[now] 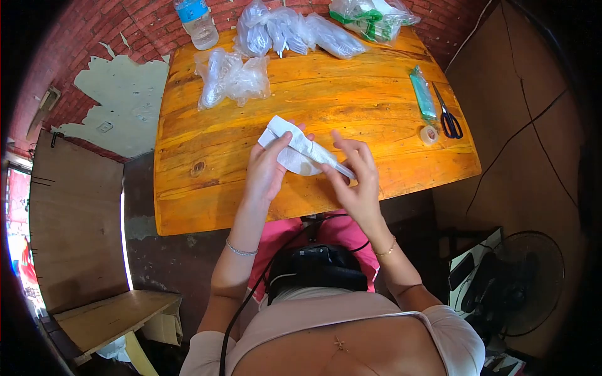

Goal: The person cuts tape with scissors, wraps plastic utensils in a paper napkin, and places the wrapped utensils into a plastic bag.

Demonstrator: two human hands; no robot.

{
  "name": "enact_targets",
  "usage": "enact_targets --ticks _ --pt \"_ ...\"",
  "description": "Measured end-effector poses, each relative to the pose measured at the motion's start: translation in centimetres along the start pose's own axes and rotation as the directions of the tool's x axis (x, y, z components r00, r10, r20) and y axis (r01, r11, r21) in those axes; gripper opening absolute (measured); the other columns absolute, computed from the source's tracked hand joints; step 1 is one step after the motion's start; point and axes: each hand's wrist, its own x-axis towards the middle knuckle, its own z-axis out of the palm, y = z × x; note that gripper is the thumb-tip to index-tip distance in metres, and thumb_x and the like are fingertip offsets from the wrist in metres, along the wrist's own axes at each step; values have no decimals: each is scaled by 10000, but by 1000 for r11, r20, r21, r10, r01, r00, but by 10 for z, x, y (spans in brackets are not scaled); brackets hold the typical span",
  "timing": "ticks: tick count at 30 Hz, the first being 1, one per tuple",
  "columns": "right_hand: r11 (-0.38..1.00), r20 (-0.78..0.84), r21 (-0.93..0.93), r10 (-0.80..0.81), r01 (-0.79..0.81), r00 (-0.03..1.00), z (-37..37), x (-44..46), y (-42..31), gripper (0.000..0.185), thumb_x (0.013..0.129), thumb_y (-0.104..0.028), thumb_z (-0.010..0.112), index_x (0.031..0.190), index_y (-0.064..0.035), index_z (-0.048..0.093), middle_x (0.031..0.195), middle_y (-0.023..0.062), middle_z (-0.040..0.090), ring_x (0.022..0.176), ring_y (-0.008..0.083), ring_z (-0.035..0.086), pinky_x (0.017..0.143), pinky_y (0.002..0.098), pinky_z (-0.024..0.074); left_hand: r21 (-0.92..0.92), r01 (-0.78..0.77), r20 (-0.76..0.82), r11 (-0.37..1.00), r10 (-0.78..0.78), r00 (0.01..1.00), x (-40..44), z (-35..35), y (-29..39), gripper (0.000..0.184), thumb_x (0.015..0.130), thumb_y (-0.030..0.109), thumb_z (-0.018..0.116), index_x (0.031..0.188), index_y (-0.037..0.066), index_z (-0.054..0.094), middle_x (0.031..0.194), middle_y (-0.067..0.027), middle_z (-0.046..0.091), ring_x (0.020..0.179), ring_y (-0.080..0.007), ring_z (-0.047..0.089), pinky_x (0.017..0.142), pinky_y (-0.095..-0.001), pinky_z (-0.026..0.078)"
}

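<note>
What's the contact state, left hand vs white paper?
Touching. The head view shows it plainly: the left hand holds the white paper, thumb lying across its face.

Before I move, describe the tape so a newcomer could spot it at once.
Start at the wooden table and look along its right side. There, a green packet and scissors lie side by side. The tape sits just below the packet, left of the scissors' handles: the small, pale, round roll beside two long, narrow neighbours.
</note>
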Motion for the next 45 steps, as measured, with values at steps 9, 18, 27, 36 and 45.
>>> enact_targets --ticks 9,18,27,36,45 --pt "934 138 113 323 -338 936 -10 -3 19 215 815 -94 617 1003 5 647 631 40 567 488 55 446 431 212 326 -97 7 -19 995 -9 1000 -2 7 -1 351 908 116 451 1216 -37 375 1233 -217 471 1114 -328 506 946 -423 420" --pt "919 53 -289 -265 269 963 -7 -1 20 281 744 8 642 1024 -23 638 607 104 470 505 199 476 477 299 390 -160 44 48 986 -37 998 -4 9 1 358 923 125 396 1234 -42 335 1299 -231 401 1221 -326 395 1027 -422 335" --pt "938 77 -270 -206 219 976 -10 -4 18 298 735 4 652 1030 -32 640 597 96 459 485 192 455 462 303 379 -89 27 -35 996 -30 999 -7 -1 -5 334 922 140 430 1188 -60 412 1207 -213 494 1114 -269 505 962 -387 412" --pt "975 69 -180 -120 131 990 -13 -1 19 260 737 21 641 995 -5 652 566 91 446 448 141 420 437 269 351 -129 45 -111 991 -59 992 -9 -11 -7 331 915 159 465 1164 -58 445 1135 -166 544 1060 -238 545 923 -365 444" --pt "910 96 -287 -282 298 955 -10 -5 28 342 715 19 649 1052 -38 633 593 81 425 490 189 456 463 309 388 14 57 -72 998 -56 996 -12 -12 -8 282 883 95 515 1125 -50 507 1093 -131 575 1000 -203 579 874 -319 470"
